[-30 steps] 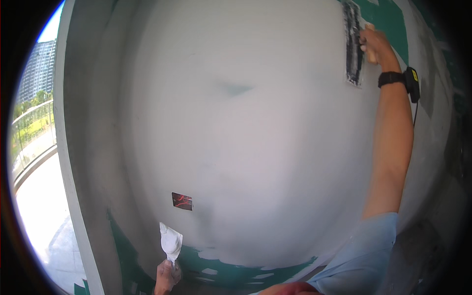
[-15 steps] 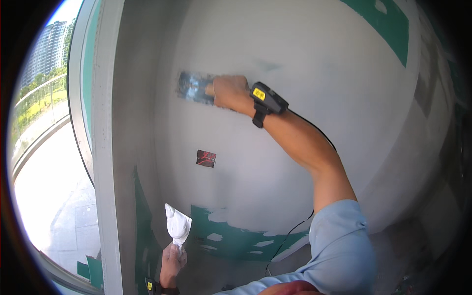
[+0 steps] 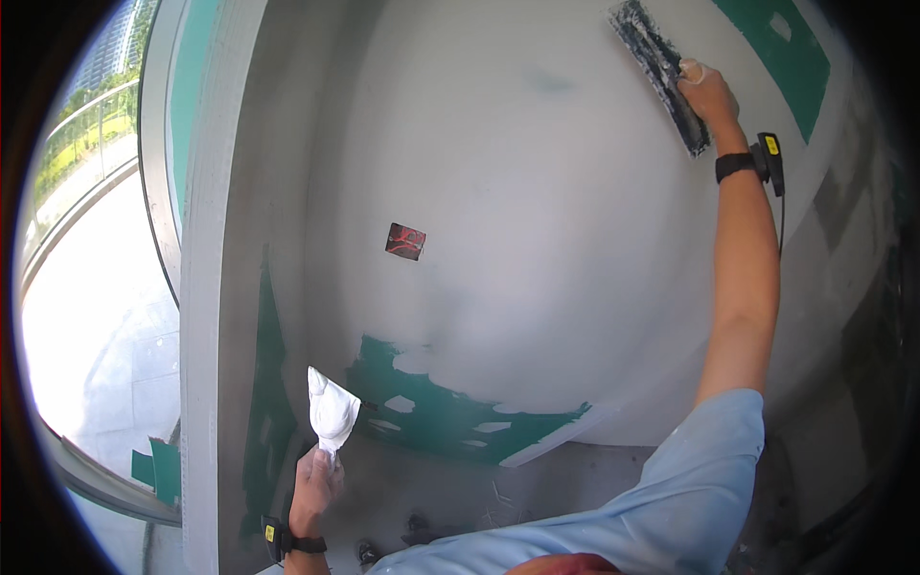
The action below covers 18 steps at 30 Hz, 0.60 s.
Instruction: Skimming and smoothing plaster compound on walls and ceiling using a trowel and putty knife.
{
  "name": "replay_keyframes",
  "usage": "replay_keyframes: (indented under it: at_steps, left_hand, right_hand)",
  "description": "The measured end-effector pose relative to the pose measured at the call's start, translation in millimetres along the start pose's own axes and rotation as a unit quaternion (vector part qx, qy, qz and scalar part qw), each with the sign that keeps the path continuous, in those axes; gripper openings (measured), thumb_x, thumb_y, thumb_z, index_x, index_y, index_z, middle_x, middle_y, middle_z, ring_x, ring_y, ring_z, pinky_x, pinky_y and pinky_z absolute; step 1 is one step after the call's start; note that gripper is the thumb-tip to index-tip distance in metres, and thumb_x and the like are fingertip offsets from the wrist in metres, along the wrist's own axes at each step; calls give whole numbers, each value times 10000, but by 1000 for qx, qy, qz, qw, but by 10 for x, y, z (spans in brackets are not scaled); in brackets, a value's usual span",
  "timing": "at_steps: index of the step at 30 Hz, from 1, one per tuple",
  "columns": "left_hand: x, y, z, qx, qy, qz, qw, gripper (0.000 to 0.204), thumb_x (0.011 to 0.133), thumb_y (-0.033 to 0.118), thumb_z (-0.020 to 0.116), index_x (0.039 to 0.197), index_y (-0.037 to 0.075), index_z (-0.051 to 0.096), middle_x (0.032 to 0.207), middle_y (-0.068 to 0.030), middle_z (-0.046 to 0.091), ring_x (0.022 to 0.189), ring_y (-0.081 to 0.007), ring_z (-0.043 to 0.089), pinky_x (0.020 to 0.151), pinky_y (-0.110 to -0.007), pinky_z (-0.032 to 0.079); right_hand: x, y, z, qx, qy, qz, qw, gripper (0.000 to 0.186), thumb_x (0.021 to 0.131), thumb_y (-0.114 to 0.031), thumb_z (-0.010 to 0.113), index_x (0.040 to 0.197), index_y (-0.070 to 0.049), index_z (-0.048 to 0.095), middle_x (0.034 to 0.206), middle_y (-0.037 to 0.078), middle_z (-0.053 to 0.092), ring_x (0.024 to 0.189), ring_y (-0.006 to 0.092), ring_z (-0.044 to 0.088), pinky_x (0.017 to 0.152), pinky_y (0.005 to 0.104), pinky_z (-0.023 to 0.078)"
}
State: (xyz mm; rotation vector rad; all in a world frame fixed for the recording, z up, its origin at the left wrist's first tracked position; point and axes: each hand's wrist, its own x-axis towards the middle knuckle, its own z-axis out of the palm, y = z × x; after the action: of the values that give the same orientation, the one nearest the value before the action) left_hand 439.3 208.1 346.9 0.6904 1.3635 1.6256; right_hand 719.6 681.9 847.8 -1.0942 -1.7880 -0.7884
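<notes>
Two tools are in use against a curved wall (image 3: 537, 220) coated in pale grey plaster. The right hand (image 3: 707, 94) is raised high at the upper right, arm fully stretched, fingers closed round the handle of a long plastering trowel (image 3: 659, 75). The trowel's blade lies flat on the wall and runs on a slant from upper left down to lower right, so most of the blade lies up and to the left of the hand, with its lower end just beside the wrist. A black wristband (image 3: 736, 165) with a small black and yellow device sits on that wrist, and a thin cable hangs from it along the forearm.

The left hand (image 3: 314, 484) is low at the lower left, closed round the handle of a putty knife (image 3: 333, 414) that stands upright above the fist, its blade heaped with white plaster. It is held clear of the wall, near a bare green patch (image 3: 436, 412) at the foot of the plastered area. A second black band (image 3: 287, 542) is on the left wrist.

A small dark red and black square (image 3: 405, 241) is set in the wall between the two hands. More green shows at the upper right (image 3: 778, 53). A light blue sleeve (image 3: 671, 498) covers the right upper arm. At far left a railing (image 3: 91, 134) and sunlit ground are outside.
</notes>
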Motion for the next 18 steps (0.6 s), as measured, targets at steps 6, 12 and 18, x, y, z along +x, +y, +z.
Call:
replay_keyframes:
  at_steps: [6, 12, 18]
  left_hand:
    - [8, 101, -36, -2, -3, 27, 1000, 489, 894, 531, 372, 795, 60, 460, 541, 23, 370, 434, -50, 326, 374, -191, 241]
    - [-7, 155, -77, 15, 21, -19, 999, 497, 895, 533, 365, 797, 54, 453, 531, 17, 364, 419, -51, 312, 366, -195, 234]
    - [-197, 261, -39, 25, 27, -39, 999, 466, 910, 490, 375, 810, 43, 456, 534, 8, 369, 425, -53, 309, 372, -197, 243]
  right_hand:
    - [-781, -770, -181, -48, -193, -116, 973, 105, 729, -101, 464, 724, -24, 535, 630, 85, 557, 500, 223, 518, 460, 358, 440]
    - [-3513, -1125, 1195, 42, -256, -179, 949, 172, 789, -232, 571, 801, -75, 503, 836, 79, 534, 617, 304, 592, 532, 403, 489]
    - [-5994, -1313, 2073, 116, -399, -130, 900, 122, 816, -179, 511, 786, -61, 511, 815, 92, 538, 688, 295, 605, 549, 411, 486]
